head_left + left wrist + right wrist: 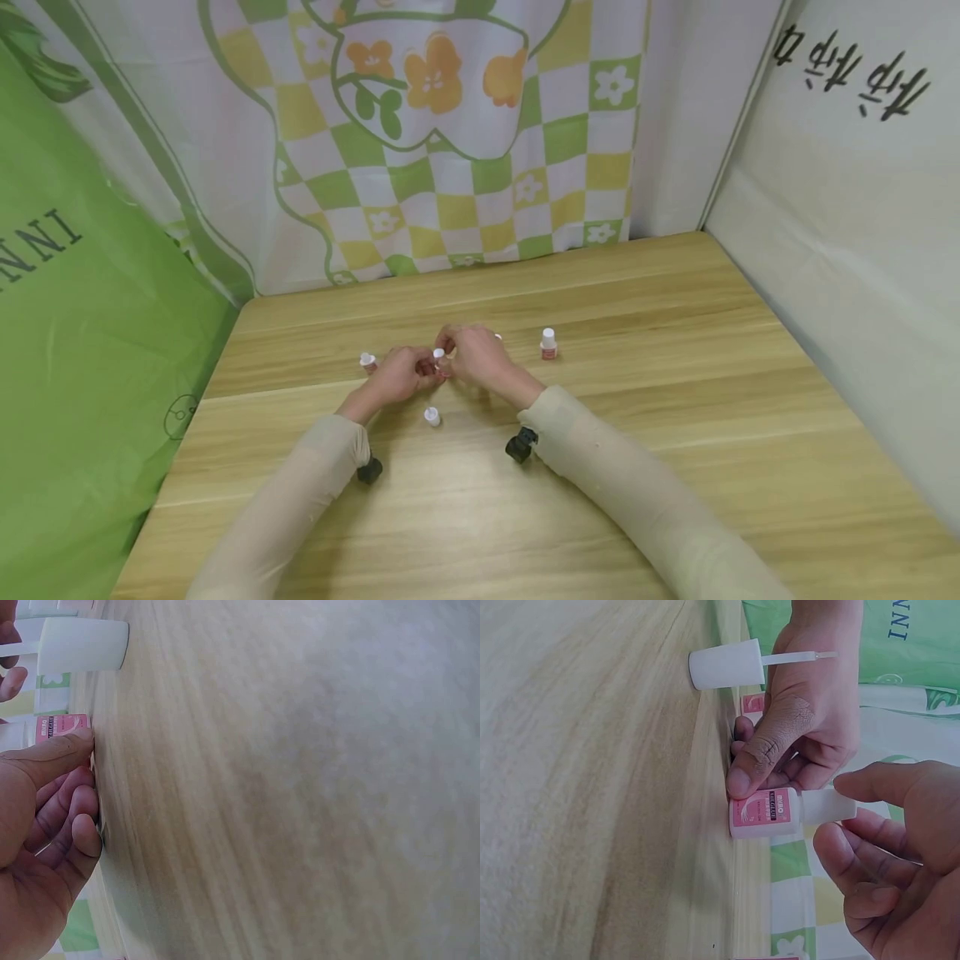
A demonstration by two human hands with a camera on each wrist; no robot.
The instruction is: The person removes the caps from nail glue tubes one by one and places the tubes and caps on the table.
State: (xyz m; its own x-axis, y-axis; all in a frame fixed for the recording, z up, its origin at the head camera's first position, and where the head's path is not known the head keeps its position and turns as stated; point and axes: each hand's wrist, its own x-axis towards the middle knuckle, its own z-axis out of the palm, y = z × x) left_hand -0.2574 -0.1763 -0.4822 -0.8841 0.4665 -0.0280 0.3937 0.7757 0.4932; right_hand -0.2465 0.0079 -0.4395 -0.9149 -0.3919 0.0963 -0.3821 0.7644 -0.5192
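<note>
A small nail glue bottle (765, 814) with a pink label stands upright on the table, between both hands. Thumb and fingers of my left hand (401, 373) grip it low, near its base. From the other side, my right hand (480, 357) pinches the bottle's white cap (827, 805) between thumb and finger. Nearer to me, a loose white brush cap (432, 416) stands on its top with its thin brush pointing up, plain in the right wrist view. Part of the held bottle is hidden by the fingers in the head view.
Just left of my left hand is another small bottle (367, 362). A capped bottle with a pink label (548, 344) stands to the right. Behind my right hand a white tip (498, 337) peeks out. Cloth hangs around the wooden table (675, 467).
</note>
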